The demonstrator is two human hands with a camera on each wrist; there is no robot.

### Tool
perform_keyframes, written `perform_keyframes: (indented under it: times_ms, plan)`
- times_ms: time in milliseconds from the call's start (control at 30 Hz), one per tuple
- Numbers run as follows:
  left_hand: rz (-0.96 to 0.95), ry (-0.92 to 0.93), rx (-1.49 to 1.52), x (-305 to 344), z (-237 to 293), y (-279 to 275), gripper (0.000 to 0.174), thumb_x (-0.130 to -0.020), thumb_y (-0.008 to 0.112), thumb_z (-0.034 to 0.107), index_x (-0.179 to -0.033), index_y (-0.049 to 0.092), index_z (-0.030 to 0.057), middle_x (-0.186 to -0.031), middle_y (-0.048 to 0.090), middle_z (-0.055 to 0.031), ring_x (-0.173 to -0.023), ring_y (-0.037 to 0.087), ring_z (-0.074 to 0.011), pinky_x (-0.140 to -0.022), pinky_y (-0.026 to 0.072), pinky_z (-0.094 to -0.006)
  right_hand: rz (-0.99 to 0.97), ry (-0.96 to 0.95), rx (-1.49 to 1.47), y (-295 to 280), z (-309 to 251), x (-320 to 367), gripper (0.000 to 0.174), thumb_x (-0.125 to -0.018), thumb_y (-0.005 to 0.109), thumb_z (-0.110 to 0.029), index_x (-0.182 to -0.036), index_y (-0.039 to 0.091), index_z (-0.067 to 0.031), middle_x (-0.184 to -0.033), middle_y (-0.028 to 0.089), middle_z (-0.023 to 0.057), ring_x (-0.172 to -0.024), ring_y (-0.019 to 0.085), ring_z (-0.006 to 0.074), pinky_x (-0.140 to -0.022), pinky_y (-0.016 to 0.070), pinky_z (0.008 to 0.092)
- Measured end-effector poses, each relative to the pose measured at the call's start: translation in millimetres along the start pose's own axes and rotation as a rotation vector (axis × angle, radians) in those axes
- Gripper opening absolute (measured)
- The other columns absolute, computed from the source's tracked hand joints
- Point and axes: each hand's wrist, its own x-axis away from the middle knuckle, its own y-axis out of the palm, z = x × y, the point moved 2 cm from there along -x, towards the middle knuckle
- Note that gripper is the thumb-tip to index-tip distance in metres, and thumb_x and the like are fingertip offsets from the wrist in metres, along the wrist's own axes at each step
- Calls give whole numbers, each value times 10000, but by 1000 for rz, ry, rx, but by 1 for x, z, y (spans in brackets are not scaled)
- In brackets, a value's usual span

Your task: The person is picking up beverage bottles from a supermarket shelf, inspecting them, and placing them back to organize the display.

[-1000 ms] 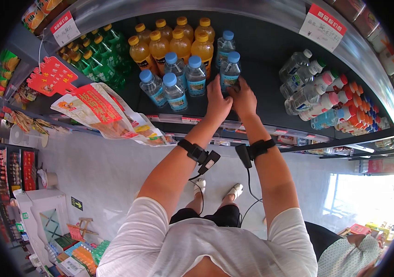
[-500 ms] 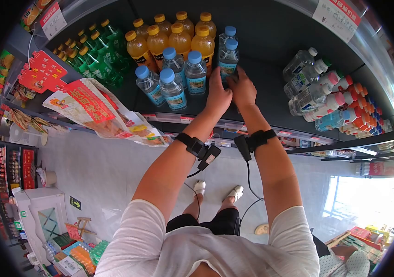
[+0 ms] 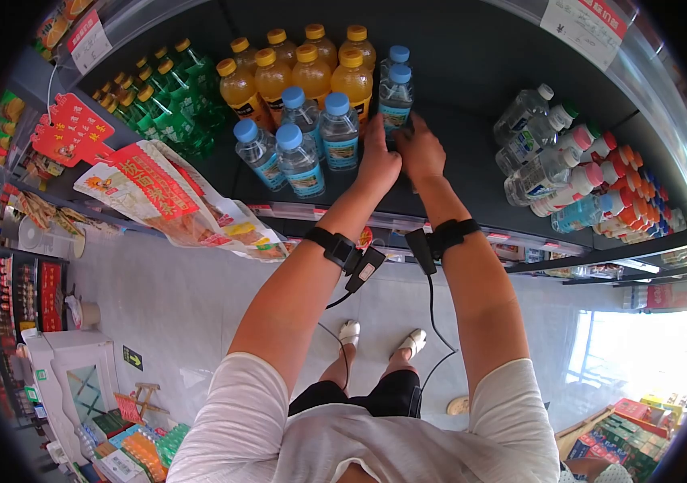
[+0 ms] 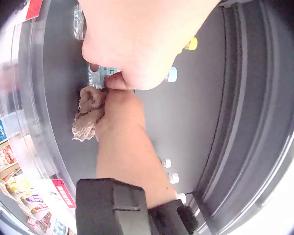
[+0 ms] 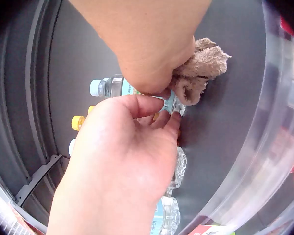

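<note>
Both hands are at a blue-capped water bottle (image 3: 396, 101) standing on the dark shelf (image 3: 460, 153). My left hand (image 3: 379, 163) holds its lower part, thumb and fingers curled about it in the right wrist view. Opposite, at the bottle's other side, is my right hand (image 3: 423, 153). It grips a brown-grey cloth (image 5: 206, 63), which bunches out from its palm close by the bottle base. Right behind stands another blue-capped bottle (image 3: 399, 55). To the left are several more water bottles (image 3: 339, 133). The right fingertips are mostly hidden.
Orange juice bottles (image 3: 307, 68) stand in rows behind the water bottles, green bottles (image 3: 170, 113) farther left. Mixed bottles (image 3: 549, 153) fill the shelf's right side. A food packet (image 3: 166, 189) and a red tag (image 3: 74, 129) hang at the left front. A clear strip edges the shelf.
The held bottle has slid back on the shelf, close to the bottle behind it, with both hands following. In the last half second little has moved.
</note>
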Motion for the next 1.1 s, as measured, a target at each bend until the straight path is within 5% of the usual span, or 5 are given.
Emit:
perform_keyframes:
  times_ms: [333, 533, 567, 800, 1100]
  plan:
    - [28, -39, 162, 44, 10, -10, 752, -801, 516, -36, -1495, 236, 32, -1471, 361, -195, -1364, 384, -325, -1069, 363, -380, 264, -168, -242, -16, -2, 24, 383, -816, 599, -172, -1196, 620, -131, -1060, 643, 141, -990, 636, 322, -826, 514, 399]
    - [6, -170, 471, 96, 28, -40, 641, -824, 517, -45, -1436, 348, 40, -1404, 438, -128, -1222, 508, -234, -992, 421, -340, 66, -326, -446, -51, -82, 48, 202, -820, 711, -217, -920, 702, -42, -941, 666, 119, -865, 651, 287, -768, 509, 346]
    - [-8, -188, 518, 102, 27, -43, 627, -828, 518, -47, -1428, 361, 43, -1398, 444, -121, -1201, 519, -219, -979, 428, -333, 12, -315, -370, -54, -91, 46, 378, -824, 700, -397, -1043, 669, -90, -920, 670, 99, -875, 669, 290, -746, 523, 389]
    - [-1, -202, 520, 129, 37, -72, 549, -866, 508, -66, -1393, 406, 49, -1339, 493, -138, -1163, 549, -205, -941, 448, -302, -99, -382, 190, -48, -135, 27, 621, -800, 668, -553, -1216, 583, -100, -878, 718, 119, -765, 710, 283, -708, 543, 387]
    - [199, 199, -50, 141, 92, -111, 727, -757, 753, 79, -1391, 400, 44, -1309, 514, -173, -1160, 551, -305, -998, 431, -392, -29, -277, -378, -102, -103, 95, 449, -745, 771, -328, -1073, 652, -45, -852, 698, 119, -782, 691, 264, -699, 530, 355]
